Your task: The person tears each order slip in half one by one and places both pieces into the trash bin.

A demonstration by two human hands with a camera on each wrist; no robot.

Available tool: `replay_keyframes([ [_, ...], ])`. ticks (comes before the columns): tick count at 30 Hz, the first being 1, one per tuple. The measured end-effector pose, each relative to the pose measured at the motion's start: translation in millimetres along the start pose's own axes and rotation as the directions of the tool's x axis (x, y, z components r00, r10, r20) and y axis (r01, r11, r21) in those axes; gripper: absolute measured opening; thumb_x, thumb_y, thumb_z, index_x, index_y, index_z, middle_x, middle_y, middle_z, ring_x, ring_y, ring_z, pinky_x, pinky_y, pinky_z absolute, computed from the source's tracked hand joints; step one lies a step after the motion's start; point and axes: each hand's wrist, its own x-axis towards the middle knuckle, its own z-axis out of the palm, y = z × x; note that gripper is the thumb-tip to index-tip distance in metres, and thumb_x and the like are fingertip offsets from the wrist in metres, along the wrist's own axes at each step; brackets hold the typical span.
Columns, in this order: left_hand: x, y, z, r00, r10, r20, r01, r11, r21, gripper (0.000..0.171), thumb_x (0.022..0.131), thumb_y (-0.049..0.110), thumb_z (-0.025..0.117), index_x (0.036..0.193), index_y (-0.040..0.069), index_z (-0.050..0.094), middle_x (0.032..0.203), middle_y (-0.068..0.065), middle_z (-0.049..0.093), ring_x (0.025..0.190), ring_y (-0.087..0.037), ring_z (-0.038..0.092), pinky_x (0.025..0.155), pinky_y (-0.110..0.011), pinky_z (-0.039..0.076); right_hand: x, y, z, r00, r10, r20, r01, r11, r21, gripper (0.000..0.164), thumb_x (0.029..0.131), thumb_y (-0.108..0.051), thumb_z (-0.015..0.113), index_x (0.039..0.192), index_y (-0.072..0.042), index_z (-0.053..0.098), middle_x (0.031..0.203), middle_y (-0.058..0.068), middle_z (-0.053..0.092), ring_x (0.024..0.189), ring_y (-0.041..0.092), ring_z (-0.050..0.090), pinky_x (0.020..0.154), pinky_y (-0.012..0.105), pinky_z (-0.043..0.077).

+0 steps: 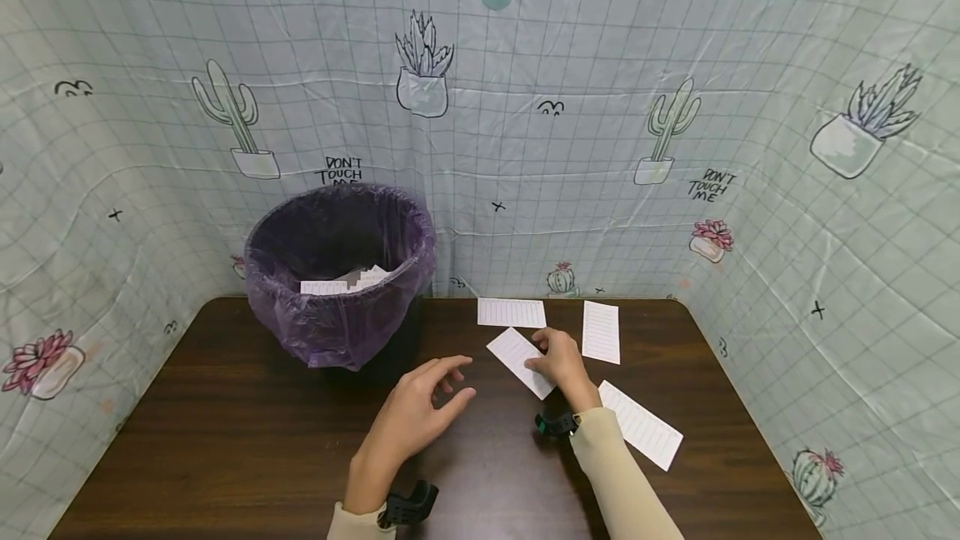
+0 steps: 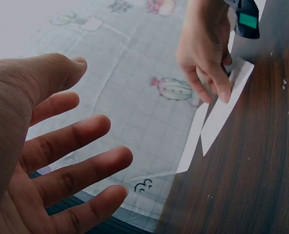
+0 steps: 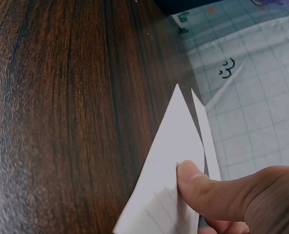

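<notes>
My right hand (image 1: 561,363) pinches a white lined paper slip (image 1: 517,361) near the middle of the table. In the right wrist view the thumb (image 3: 190,178) lies on the slip's face, and the other fingers are mostly hidden below. My left hand (image 1: 412,411) hovers to the left with fingers spread and loosely bent, holding nothing. The left wrist view shows those parted fingers (image 2: 81,136) close up. Other lined slips lie nearby: one behind (image 1: 512,312), one at the back right (image 1: 602,332) and one (image 1: 641,425) beside the right forearm.
A dark bin (image 1: 405,340) lined with a purple bag (image 1: 345,323) stands at the back left of the brown wooden table (image 1: 225,432). Several white papers (image 1: 324,287) lie inside it. A plant-printed grid cloth (image 1: 495,157) hangs round the back and sides.
</notes>
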Motion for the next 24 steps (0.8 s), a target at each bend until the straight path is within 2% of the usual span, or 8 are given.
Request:
replay_keyframes([
  [8,2.2,3.6,5.0,1.000,0.005,0.028,-0.005,1.000,-0.001,0.040,0.091,0.020,0.080,0.129,0.016,0.069,0.101,0.005,0.069,0.085,-0.013,0.066,0.072,-0.032,0.057,-2,-3,-1,0.999,0.050,0.014,-0.050,0.998,0.023,0.034,0.075,-0.002,0.088,0.105,-0.001,0.073,0.086,0.009,0.070,0.079,0.022,0.063,0.071,0.035,0.052],
  [12,1.4,3.0,6.0,0.999,-0.013,0.029,0.014,1.000,-0.007,0.040,0.090,0.019,0.081,0.128,0.016,0.069,0.099,0.005,0.069,0.085,-0.013,0.066,0.072,-0.033,0.057,-6,-5,0,0.999,0.025,0.034,-0.026,0.999,0.029,0.029,0.075,0.000,0.086,0.102,-0.003,0.075,0.085,0.007,0.067,0.077,0.020,0.059,0.068,0.031,0.049],
  [15,-0.2,0.7,6.7,0.999,-0.039,0.036,0.039,0.999,-0.015,0.039,0.090,0.019,0.080,0.127,0.017,0.070,0.099,0.005,0.070,0.085,-0.014,0.066,0.072,-0.035,0.057,-10,-6,2,1.000,-0.009,0.027,0.008,0.999,0.048,0.032,0.073,0.000,0.087,0.103,-0.003,0.075,0.088,0.008,0.069,0.078,0.020,0.061,0.068,0.032,0.051],
  [21,-4.5,-7.6,9.7,0.993,-0.083,0.082,0.084,0.996,-0.018,0.037,0.093,0.020,0.078,0.128,0.017,0.069,0.100,-0.002,0.071,0.086,-0.016,0.067,0.073,-0.034,0.057,-22,-10,10,0.999,-0.013,-0.033,0.017,0.990,0.141,0.043,0.075,-0.004,0.090,0.111,0.005,0.069,0.080,0.013,0.072,0.066,0.019,0.064,0.060,0.032,0.054],
  [24,-5.1,-10.7,10.3,0.992,-0.095,0.081,0.097,0.995,-0.025,0.037,0.092,0.018,0.078,0.128,0.016,0.069,0.099,-0.002,0.071,0.085,-0.020,0.068,0.074,-0.036,0.058,-29,-12,16,0.999,-0.014,-0.042,0.022,0.979,0.204,0.038,0.080,-0.004,0.087,0.111,0.007,0.069,0.079,0.016,0.074,0.063,0.019,0.067,0.057,0.032,0.054],
])
